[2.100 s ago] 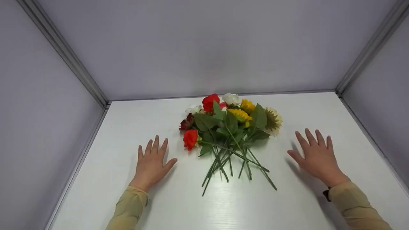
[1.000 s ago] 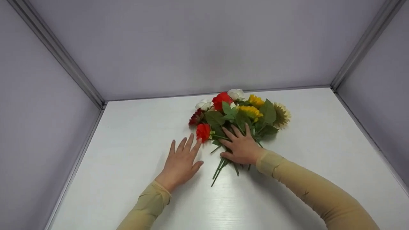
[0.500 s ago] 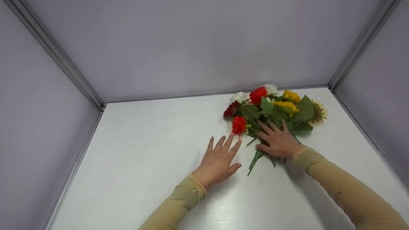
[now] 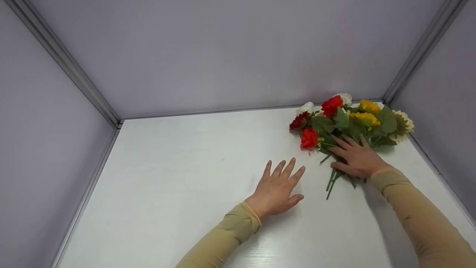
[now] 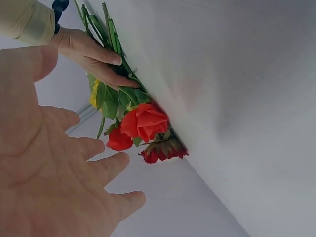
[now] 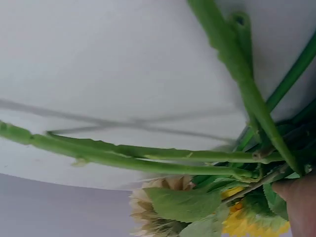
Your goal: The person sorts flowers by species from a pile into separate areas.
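Note:
A pile of flowers with green leaves lies at the back right of the white table. In it are a red rose, a dark red flower, yellow sunflowers, white blooms and a cream flower. My right hand rests on the stems and leaves with its fingers spread and straight. Left of the pile, my left hand is held palm down, fingers spread, holding nothing. Close up in the right wrist view, green stems cross over the table.
A grey back wall stands right behind the flowers. Side walls rise at left and right, with metal corner posts between them. Beige sleeves cover both forearms.
Both hands began apart on either side of the flowers. My right hand came onto the stems, and the whole pile slid right with it. My left hand followed rightward.

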A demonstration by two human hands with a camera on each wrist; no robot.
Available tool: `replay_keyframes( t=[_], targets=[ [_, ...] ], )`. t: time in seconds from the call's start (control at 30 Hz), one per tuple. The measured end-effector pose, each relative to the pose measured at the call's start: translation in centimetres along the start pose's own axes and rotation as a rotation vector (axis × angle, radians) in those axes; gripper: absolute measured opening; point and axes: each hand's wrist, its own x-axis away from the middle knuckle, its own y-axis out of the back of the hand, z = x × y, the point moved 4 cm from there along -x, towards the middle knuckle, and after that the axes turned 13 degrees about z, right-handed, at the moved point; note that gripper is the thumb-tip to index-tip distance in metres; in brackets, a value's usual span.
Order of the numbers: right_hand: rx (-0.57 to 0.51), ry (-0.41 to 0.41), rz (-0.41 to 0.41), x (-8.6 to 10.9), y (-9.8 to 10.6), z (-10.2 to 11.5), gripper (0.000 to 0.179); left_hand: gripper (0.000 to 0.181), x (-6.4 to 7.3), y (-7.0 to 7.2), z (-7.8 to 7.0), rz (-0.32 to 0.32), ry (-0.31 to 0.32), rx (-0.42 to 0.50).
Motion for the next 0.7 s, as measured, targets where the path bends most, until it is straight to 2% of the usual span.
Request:
replay_keyframes(
  t=[0.2,0.4,0.5,0.6,0.7],
  targets=[
    [-0.012,-0.026,0.004,0.7,0.0,-1.2,0.074,0.077,0.0,-0.3,-0.2,0.008,-0.006,0.001],
    [0.004,-0.036,-0.022,0.9,0.4,-1.0,0.069,0.076,0.2,-0.6,0.2,0.01,-0.006,-0.007],
    [-0.015,-0.019,-0.089,1.3,0.8,-0.1,0.06,0.076,0.4,-0.7,0.6,0.01,0.001,-0.017],
    [-0.088,-0.012,-0.19,2.3,1.7,1.0,0.053,0.076,0.8,-0.9,1.4,0.005,0.007,-0.021],
    [-0.205,-0.067,-0.296,4.1,3.1,1.3,0.047,0.075,1.4,-1.3,2.4,0.0,0.007,-0.021]
  ],
)
